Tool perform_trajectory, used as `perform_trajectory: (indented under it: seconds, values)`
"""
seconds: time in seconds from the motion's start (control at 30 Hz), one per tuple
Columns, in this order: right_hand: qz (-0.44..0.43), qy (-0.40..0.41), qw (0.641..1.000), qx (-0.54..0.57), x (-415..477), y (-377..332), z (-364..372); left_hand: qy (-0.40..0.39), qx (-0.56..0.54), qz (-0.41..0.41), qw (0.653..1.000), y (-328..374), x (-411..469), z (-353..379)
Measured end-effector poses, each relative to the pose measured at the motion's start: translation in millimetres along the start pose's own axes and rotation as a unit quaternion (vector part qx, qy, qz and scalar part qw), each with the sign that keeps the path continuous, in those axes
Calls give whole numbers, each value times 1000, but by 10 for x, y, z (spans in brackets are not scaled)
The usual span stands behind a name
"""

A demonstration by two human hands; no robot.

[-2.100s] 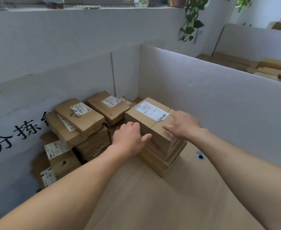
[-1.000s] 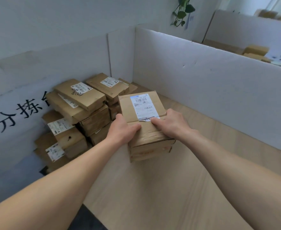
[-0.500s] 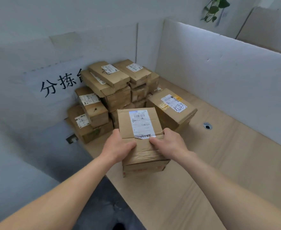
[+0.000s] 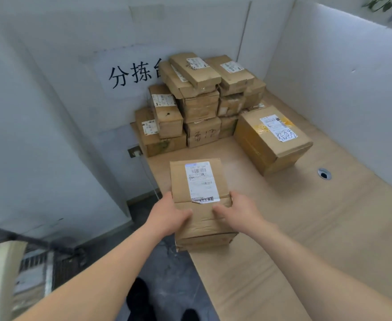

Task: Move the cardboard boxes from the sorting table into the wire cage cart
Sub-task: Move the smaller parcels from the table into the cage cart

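left hand [image 4: 167, 213], right hand [image 4: 241, 210] grip cardboard box [image 4: 199, 200] sides; long axis points away.

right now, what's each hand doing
Left hand: grips the labelled cardboard box by its left side.
Right hand: grips the same box by its right side.

1. Wire cage cart [image 4: 39, 272], off the near-left corner of the sorting table [image 4: 306, 228]: blurred and cut by the left edge; I cannot make out its contents.
2. Carried box [image 4: 199, 200]: underside hidden; label print too small for me to read.
3. Left hand [image 4: 167, 216], right hand [image 4: 239, 212]: fingertips hidden down the box's sides.
4. Wall sign [image 4: 130, 75]: third character covered by the box stack [image 4: 199, 93] at the table's far-left corner.
5. Plant [image 4: 377, 3]: cropped at the top edge.
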State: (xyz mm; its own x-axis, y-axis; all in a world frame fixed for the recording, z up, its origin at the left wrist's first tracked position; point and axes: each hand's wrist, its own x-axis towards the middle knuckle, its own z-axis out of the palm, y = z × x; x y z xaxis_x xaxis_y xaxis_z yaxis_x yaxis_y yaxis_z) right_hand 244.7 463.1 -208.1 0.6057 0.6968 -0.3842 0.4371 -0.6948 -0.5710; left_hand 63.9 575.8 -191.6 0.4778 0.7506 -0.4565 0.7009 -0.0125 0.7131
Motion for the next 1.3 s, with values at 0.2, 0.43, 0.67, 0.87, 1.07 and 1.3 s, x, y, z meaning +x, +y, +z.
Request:
perform_trajectory:
  seconds: [0.2, 0.43, 0.67, 0.87, 1.07, 1.3]
  values:
    - [-9, -1, 1000, 3, -35, -140, 160, 18, 1, -22, 1000, -211, -105, -33]
    - [-44, -31, 998, -43, -163, -608, 581, 60, -26, -50, 997, -717, -277, -461]
    - [-121, -91, 984, -89, -509, -1457, 1354, 130, -59, -96, 985, -1556, -723, -1217]
    - [-191, -151, 962, -123, -915, -2261, 2070, 194, -101, -147, 965, -2295, -1251, -1864]
    - [-250, -212, 933, -149, -1403, -3038, 2882, 262, -141, -201, 933, -3082, -1875, -2433]
    - [-324, -270, 887, -190, -2030, -3731, 3737, 330, -180, -272, 886, -3875, -2572, -2821]
